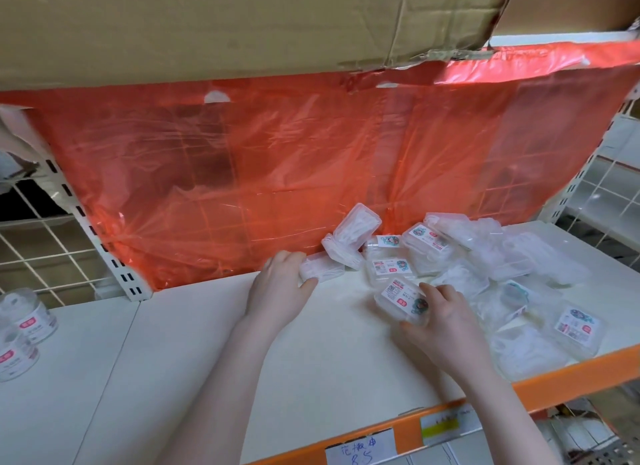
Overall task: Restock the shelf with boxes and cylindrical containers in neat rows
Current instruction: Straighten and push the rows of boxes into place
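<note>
On the white shelf point(207, 343) lies a jumbled heap of several small clear plastic boxes point(485, 264) with white labels, at the right and back. My left hand point(280, 288) grips one clear box point(322, 267) at the back of the shelf, by the red plastic sheet. My right hand point(440, 319) holds another labelled clear box point(401, 300) at the heap's left edge. Two clear cylindrical containers point(24, 329) with red labels stand at the far left of the shelf.
A red translucent plastic sheet point(277, 174) hangs across the shelf's back. A large cardboard box point(242, 25) sits on the level above. White wire grids point(41, 250) flank both sides. The orange front rail point(571, 371) carries paper price tags point(360, 449).
</note>
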Motion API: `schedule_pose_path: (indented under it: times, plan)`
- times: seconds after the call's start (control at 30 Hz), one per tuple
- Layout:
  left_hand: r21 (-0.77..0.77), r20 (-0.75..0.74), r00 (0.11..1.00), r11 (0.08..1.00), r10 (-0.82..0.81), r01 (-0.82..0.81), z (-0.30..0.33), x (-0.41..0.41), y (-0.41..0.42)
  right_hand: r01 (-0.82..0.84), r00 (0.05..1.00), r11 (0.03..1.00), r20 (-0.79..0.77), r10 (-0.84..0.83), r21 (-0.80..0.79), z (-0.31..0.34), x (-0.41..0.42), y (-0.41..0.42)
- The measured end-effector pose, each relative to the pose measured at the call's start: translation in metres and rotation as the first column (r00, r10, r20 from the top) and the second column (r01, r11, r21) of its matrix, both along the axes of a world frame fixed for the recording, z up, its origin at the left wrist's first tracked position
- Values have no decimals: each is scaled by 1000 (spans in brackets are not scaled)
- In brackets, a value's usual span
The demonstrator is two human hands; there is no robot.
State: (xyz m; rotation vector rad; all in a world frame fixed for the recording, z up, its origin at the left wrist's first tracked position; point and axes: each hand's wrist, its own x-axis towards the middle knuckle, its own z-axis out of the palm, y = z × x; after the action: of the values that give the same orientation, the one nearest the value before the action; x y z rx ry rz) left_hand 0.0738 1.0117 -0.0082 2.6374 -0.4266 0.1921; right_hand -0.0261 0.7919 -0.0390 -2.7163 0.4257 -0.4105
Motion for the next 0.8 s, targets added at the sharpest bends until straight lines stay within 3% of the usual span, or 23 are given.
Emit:
schedule_pose_path:
  times: [0.37, 0.67, 0.8]
  plan:
    - [198, 19, 986, 967, -166, 159, 38, 67, -93, 0, 1000, 1000, 6, 0, -7, 1, -18, -24]
    - [249, 89, 991, 966, -100, 75, 30, 81, -127, 10, 1000, 1000, 18, -10, 7, -2, -24, -36]
    - [200, 121, 991, 979, -61, 36, 24, 81, -132, 15, 1000, 1000, 23, -15, -4, -2, -22, -35]
